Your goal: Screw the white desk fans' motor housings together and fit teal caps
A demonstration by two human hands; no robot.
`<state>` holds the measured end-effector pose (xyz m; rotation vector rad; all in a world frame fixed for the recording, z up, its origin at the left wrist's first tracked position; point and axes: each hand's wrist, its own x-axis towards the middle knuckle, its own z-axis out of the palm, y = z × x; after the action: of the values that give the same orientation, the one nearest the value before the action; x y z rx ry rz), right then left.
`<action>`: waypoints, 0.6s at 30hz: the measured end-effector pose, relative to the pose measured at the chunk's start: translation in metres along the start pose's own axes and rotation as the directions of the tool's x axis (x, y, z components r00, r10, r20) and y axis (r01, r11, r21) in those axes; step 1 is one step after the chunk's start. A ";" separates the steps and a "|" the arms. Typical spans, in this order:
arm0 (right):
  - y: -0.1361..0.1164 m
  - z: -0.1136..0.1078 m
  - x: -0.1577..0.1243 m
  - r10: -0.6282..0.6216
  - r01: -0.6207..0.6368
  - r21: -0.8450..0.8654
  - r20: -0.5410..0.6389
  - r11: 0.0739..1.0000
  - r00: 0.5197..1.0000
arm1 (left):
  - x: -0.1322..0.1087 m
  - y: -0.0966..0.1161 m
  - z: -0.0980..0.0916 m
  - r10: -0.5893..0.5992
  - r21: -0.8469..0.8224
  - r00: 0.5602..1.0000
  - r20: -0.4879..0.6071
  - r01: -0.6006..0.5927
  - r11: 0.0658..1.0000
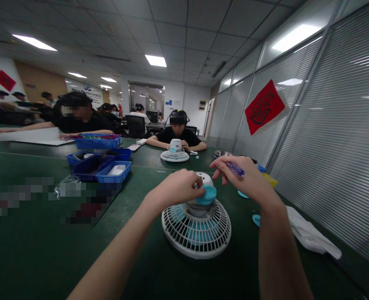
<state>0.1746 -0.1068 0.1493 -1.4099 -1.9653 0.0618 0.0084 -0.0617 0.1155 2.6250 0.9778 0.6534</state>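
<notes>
A small white table fan (pixel 197 229) lies face down on the dark green table (pixel 46 250), its grille on the surface and its motor housing pointing up. My left hand (pixel 178 187) is closed on a round teal part (pixel 207 195) at the top of the fan's housing. My right hand (pixel 243 177) hovers just right of the fan and is closed on a purple-handled screwdriver (pixel 235 168), held above the housing.
Blue plastic bins (pixel 109 166) stand at the left. Teal parts (pixel 256 219) and a white cloth (pixel 309 235) lie right of the fan, near the glass partition. Across the table a person works on another white fan (pixel 174 153); more people sit at the far left.
</notes>
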 end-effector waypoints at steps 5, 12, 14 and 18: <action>-0.002 0.003 0.002 -0.051 0.050 -0.038 -0.019 0.998 0.999 | -0.001 -0.018 -0.026 -0.139 -0.235 0.979 -0.147 0.102 0.967; -0.007 0.011 0.006 -0.023 0.024 -0.030 0.017 0.999 1.000 | 0.008 -0.040 -0.015 -0.201 -0.491 0.976 -0.081 0.136 0.861; -0.008 0.014 0.008 -0.024 0.024 -0.032 0.026 0.999 0.999 | 0.011 -0.039 -0.011 -0.208 -0.601 0.977 -0.047 0.139 0.787; -0.007 0.020 0.009 -0.033 0.035 -0.056 0.041 0.998 0.999 | 0.012 -0.028 -0.005 -0.228 -0.826 0.973 0.035 0.157 0.542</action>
<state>0.1567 -0.0952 0.1422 -1.4210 -2.0380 0.0189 -0.0011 -0.0320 0.1124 1.6249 0.6988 0.8867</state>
